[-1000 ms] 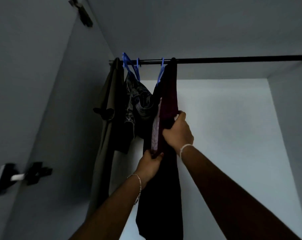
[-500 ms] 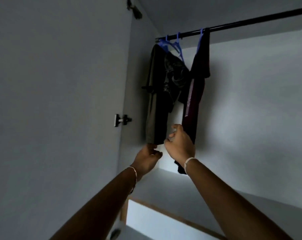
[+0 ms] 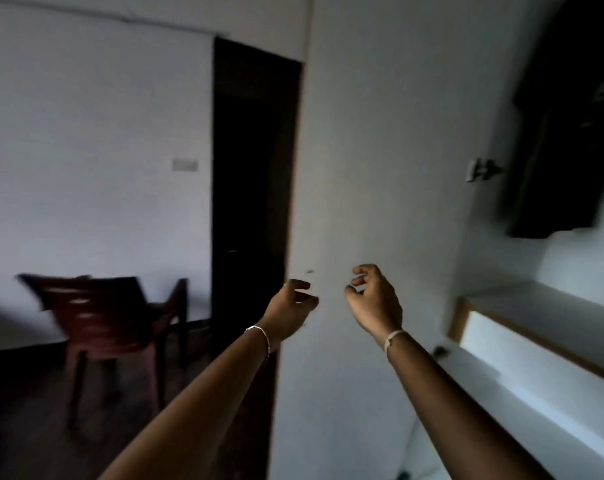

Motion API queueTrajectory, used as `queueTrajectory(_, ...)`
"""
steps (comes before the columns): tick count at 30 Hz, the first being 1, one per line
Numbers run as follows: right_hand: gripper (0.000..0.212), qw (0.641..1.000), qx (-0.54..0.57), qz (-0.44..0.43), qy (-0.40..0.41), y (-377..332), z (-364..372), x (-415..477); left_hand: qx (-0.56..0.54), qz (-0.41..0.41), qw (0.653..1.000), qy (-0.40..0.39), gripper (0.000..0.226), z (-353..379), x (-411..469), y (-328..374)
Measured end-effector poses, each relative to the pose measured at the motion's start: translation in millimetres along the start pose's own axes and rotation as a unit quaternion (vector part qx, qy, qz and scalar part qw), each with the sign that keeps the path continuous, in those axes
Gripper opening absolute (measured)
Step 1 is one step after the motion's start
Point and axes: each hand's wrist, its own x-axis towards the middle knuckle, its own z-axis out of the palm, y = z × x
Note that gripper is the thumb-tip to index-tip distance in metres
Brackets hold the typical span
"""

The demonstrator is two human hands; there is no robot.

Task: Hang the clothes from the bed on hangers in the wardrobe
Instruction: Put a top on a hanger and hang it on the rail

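Clothes: dark, blurred, hanging upper right; my left hand and right hand loosely curled, empty, mid-frame; bed unseen, so best I turn, both free, for the next garment.

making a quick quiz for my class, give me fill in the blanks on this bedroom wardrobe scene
1. The left hand and the right hand both hold ____.
2. The reddish-brown plastic chair stands to the ____ of the dark doorway.
3. The dark hanging clothes show at the upper ____ of the view.
4. The thin silver bracelet sits on the person's ____ wrist.

Missing words: nothing; left; right; left
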Motion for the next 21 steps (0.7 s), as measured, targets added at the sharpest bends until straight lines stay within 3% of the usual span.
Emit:
queueTrajectory(2,0.022,0.999,0.036,0.008,-0.04,-28.3,48.5,-39.0,0.005,-0.023,0.999,0.038,0.034,-60.4,-33.8,-40.2)
queueTrajectory(7,0.01,0.978,0.12,0.029,-0.168,-115.5,160.4,-138.9,0.017,-0.081,0.986,0.142,0.018,-217.8,-141.0,-107.4)
queueTrajectory(13,0.009,0.936,0.16,-0.018,-0.313,-220.0,277.4,-246.5,0.009,-0.147,0.966,0.214,0.013,-364.0,-255.1,-144.7)
queueTrajectory(21,0.017,0.853,0.209,-0.068,-0.474,-357.1,429.5,-353.6,-0.08,-0.215,0.894,0.385,0.006,-523.3,-366.5,-207.6)
